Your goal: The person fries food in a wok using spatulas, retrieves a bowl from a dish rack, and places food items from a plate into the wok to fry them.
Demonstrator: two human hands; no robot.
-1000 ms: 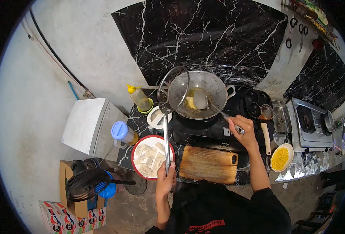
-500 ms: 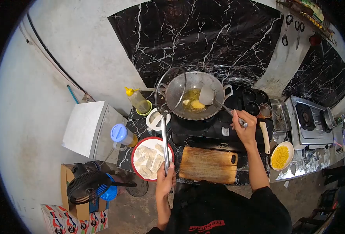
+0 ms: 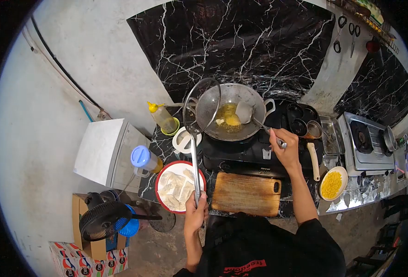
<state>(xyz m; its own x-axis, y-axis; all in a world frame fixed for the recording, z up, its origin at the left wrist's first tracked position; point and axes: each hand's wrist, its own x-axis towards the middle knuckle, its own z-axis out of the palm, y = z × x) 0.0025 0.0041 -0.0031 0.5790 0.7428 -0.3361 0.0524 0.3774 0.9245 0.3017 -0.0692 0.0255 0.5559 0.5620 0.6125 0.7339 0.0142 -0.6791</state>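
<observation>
My left hand [image 3: 195, 214] is closed round the long metal handle of a round mesh strainer [image 3: 194, 159], whose head overlaps the wok's left side in view. With my right hand [image 3: 285, 148] I grip a metal spatula [image 3: 244, 112], its blade inside the wok [image 3: 256, 94]. Oil pools at the wok's bottom, with small yellow bits [image 3: 233, 121] and a pale lump in it beside the blade. Under the wok is a black gas stove [image 3: 241, 161]. Pale, coated pieces [image 3: 176, 188] lie in a red-rimmed dish [image 3: 157, 188] next to my left hand.
A wooden cutting board [image 3: 245, 195] lies before the stove. To the left stand an oil squeeze bottle [image 3: 164, 121], a white-lidded container [image 3: 184, 140] and a blue-lidded jug [image 3: 141, 158]. A bowl of yellow bits [image 3: 332, 185] and a second stove [image 3: 368, 143] are right. A black fan [image 3: 105, 221] stands lower left.
The yellow lump in the oil now looks broken up and more spread out. My right hand and the spatula have shifted slightly; my left hand stays about where it was.
</observation>
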